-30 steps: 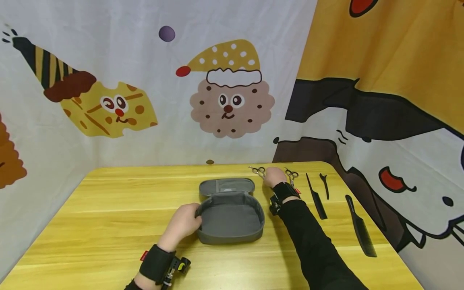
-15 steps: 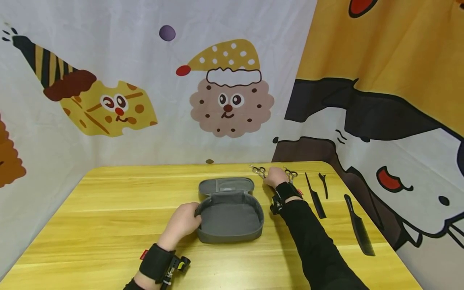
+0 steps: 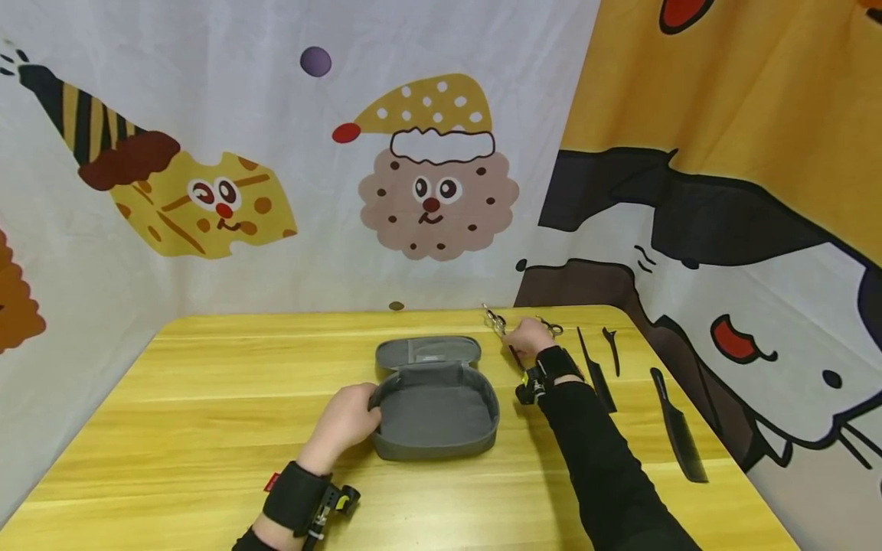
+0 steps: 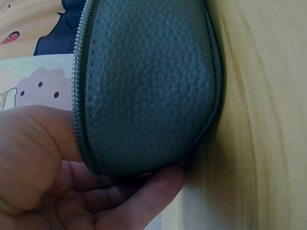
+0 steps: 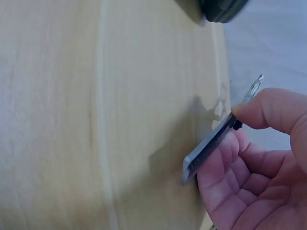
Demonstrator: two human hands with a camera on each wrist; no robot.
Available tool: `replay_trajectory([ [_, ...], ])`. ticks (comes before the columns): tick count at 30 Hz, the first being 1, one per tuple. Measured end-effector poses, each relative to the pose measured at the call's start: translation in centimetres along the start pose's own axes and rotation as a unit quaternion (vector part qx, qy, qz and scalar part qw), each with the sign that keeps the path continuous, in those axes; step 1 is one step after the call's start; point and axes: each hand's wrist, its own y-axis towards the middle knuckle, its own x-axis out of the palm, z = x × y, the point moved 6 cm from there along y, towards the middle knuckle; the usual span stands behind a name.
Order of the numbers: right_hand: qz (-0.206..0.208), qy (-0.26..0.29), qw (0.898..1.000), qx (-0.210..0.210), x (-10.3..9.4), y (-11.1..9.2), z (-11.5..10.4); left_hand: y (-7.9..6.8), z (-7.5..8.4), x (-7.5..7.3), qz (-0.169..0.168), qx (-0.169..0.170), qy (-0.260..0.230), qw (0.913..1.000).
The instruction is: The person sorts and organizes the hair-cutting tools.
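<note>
A grey zip case (image 3: 436,413) lies on the table with its lid (image 3: 429,350) folded back and its inside bare. My left hand (image 3: 350,417) grips the case's left wall, thumb over the zipped rim and fingers outside. The left wrist view shows its pebbled side (image 4: 148,86) close up. At the table's far edge my right hand (image 3: 529,338) pinches a pair of scissors (image 5: 211,143) between thumb and fingers, around the pivot. Their ring handles (image 3: 496,321) point away, and the blades slant down toward the table, casting a shadow.
Another pair of scissors (image 3: 551,327) lies just beyond my right hand, partly hidden. Farther right are a tail comb (image 3: 601,386), a black hair clip (image 3: 612,353) and a wide handled comb (image 3: 682,436). A printed curtain (image 3: 276,283) hangs behind the table.
The scissors in my right hand have tilted up, their handles rising off the table. The right hand has shifted slightly right. My left hand keeps its grip on the case.
</note>
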Motion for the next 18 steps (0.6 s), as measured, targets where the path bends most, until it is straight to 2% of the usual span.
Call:
replay_trajectory([
  [3, -0.004, 0.061, 0.998, 0.014, -0.1, -0.1, 0.4, 0.0, 0.0, 0.0, -0.001, 0.001, 0.0, 1.0],
  [7, 0.008, 0.099, 0.995, 0.022, -0.5, -0.2, 0.9, 0.0, 0.0, 0.1, -0.003, 0.001, -0.006, 1.0],
  [11, 0.023, 0.083, 0.996, -0.003, -0.9, -0.7, 0.5, 0.0, 0.0, 0.0, -0.003, -0.002, -0.014, 0.9999],
  [18, 0.069, 0.072, 0.992, -0.077, -2.0, -2.6, -2.1, 0.0, -0.1, -0.2, 0.001, -0.01, -0.025, 0.9996],
])
